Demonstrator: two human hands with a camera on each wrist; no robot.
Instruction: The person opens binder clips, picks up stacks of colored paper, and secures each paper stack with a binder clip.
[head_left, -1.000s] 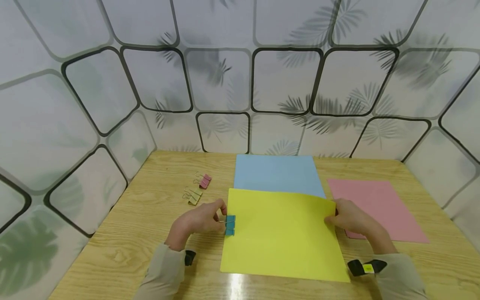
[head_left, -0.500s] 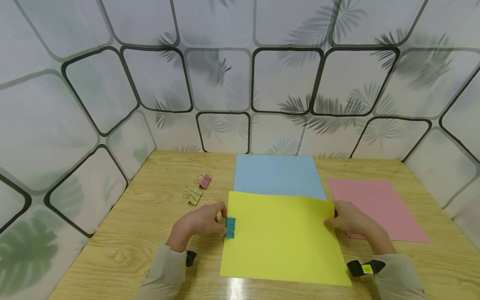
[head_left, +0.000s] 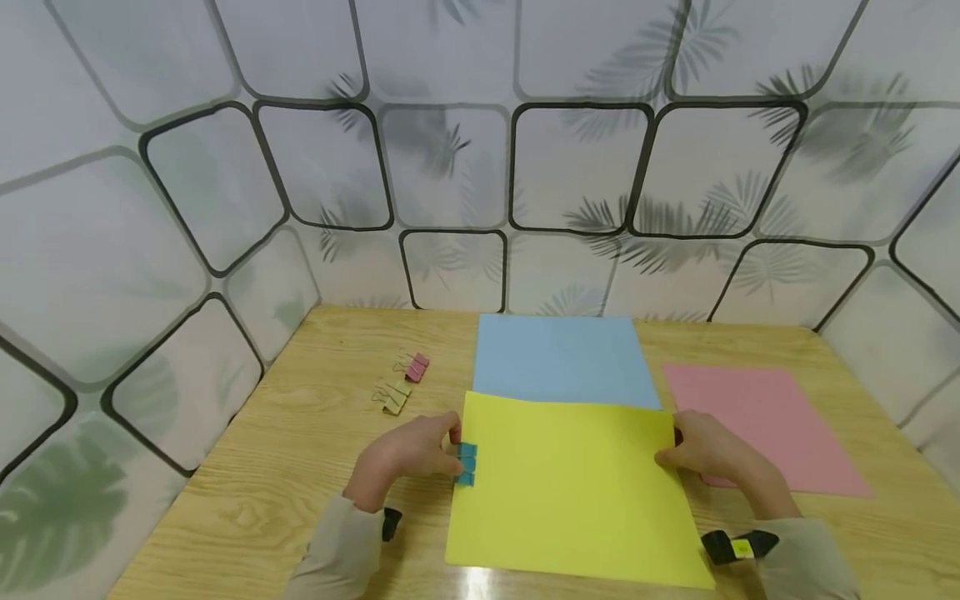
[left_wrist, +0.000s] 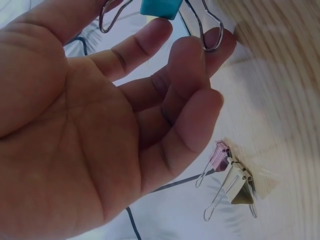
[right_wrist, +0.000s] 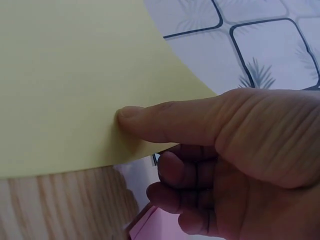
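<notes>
A teal binder clip [head_left: 467,463] sits on the left edge of a yellow sheet [head_left: 570,492]. My left hand [head_left: 412,446] holds the clip between thumb and fingers. In the left wrist view, its wire handles stand spread apart, one by the thumb and one among the fingertips; the top of the clip's body [left_wrist: 161,7] is cut off. At the sheet's far right corner my right hand [head_left: 708,446] pinches the edge. Its thumb [right_wrist: 167,120] lies on top, while the other fingers curl underneath, partly hidden by the sheet.
A light blue sheet [head_left: 562,354] lies behind the yellow one, which overlaps its near part. Right of that is a pink sheet [head_left: 765,425], partly behind the right hand. A pink binder clip [head_left: 416,367] and a pale yellow binder clip [head_left: 396,397] rest at the table's left.
The yellow sheet has come slightly nearer and lower, with both hands and the clip moving along. The whole head view has also shifted a little. Both hands keep their hold.
</notes>
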